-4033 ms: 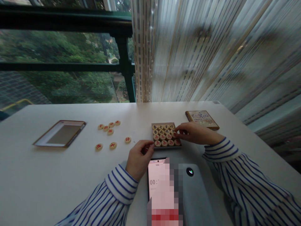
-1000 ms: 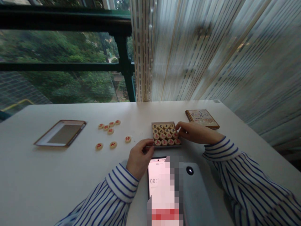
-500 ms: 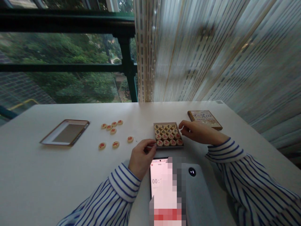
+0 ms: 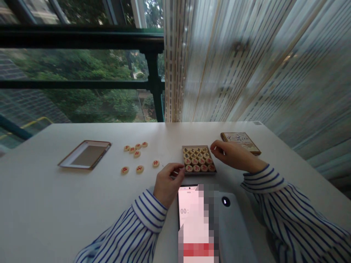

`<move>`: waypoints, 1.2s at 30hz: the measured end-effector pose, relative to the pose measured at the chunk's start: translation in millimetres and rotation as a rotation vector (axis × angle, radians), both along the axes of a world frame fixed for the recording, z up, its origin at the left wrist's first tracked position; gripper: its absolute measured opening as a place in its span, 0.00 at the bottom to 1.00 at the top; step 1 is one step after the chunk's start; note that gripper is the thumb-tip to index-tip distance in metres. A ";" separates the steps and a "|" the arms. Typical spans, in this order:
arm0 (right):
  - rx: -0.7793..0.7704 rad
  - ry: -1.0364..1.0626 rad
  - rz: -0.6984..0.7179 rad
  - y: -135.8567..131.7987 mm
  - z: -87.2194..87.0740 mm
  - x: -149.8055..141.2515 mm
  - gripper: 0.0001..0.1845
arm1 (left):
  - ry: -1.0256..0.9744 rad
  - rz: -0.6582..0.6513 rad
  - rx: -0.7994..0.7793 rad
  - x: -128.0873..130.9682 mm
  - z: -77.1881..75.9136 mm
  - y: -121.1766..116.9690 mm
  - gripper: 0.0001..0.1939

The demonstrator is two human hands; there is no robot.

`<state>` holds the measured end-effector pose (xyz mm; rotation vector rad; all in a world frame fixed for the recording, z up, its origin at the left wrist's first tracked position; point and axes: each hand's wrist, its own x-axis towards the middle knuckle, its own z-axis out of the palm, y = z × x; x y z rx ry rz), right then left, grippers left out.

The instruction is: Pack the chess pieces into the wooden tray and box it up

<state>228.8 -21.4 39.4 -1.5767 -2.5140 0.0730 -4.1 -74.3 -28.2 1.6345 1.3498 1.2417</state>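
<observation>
A shallow square box (image 4: pixel 200 173) holds xiangqi pieces (image 4: pixel 197 156) in tight rows, black characters at the back and red ones at the front. My left hand (image 4: pixel 169 182) is at its front left corner, fingers bent and thumb and fingertips against the edge. At the back right side, my right hand (image 4: pixel 230 155) has curled fingers, with the tips at the rim. Its far fingers are partly hidden. Several loose red-character pieces (image 4: pixel 137 154) lie on the table to the left, a single one (image 4: pixel 155 163) nearest my left hand.
An upturned box lid or tray (image 4: pixel 85 155) lies at the far left of the white table (image 4: pixel 109 204). A flat printed box (image 4: pixel 241 141) is behind my right hand. A phone with a timer (image 4: pixel 189 212) and a pale device (image 4: pixel 233 219) lie in front, between my forearms.
The whole view has shifted slightly, so everything appears a little further right and lower. Both hands keep their places at the box, and the pieces look unmoved.
</observation>
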 end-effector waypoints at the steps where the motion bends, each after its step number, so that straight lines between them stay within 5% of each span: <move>1: 0.008 0.007 0.001 -0.4 0.9 -0.8 0.11 | 0.001 0.001 0.010 0.1 0.2 0.1 0.09; 18: 0.150 0.176 0.009 -19.2 23.8 -23.2 0.10 | -0.042 0.097 0.097 -25.3 17.5 15.3 0.13; 25: 0.175 0.235 0.047 -17.0 37.1 -41.7 0.09 | -0.090 0.184 0.157 -51.4 38.7 36.5 0.15; 36: 0.254 0.360 0.083 1.1 53.1 -94.8 0.07 | -0.248 0.330 0.193 -98.0 50.9 69.1 0.16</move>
